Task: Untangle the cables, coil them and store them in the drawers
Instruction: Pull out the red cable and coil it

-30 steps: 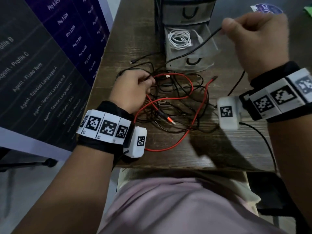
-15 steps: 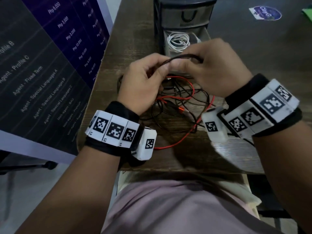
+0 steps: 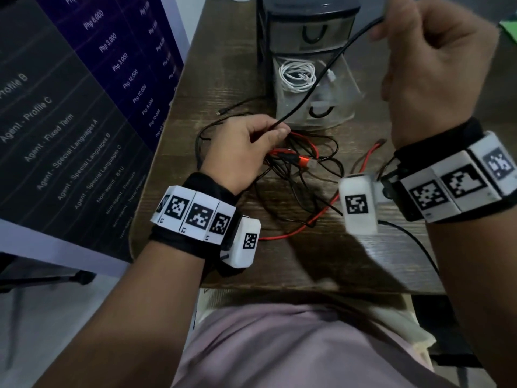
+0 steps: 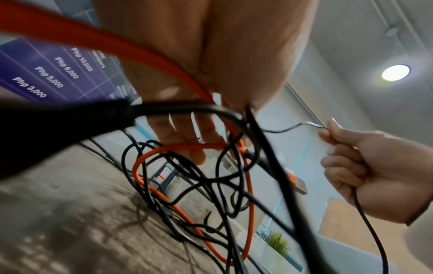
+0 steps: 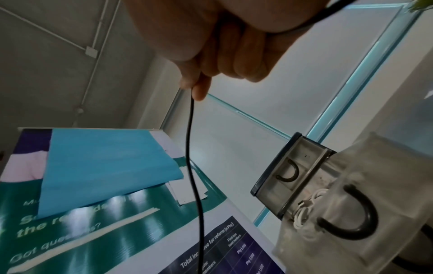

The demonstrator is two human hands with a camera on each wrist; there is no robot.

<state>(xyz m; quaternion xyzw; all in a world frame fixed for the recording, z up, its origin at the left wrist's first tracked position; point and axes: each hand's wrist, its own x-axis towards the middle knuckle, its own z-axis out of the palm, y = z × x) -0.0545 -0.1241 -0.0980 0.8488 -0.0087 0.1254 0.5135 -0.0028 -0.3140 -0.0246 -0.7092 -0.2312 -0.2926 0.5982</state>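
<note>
Overhead, right hand fingers pinching black cable taut, left hand fingers pinching it over tangle near table edge

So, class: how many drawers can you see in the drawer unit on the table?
2: the shut upper drawer, and the pulled-out lower drawer holding a coiled white cable. Any others are out of view.

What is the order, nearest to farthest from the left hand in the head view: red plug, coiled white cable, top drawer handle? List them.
1. Red plug: just right of the left hand, in the tangle.
2. Coiled white cable: beyond the hand, inside the open drawer.
3. Top drawer handle: farthest back, above the white cable.
</note>
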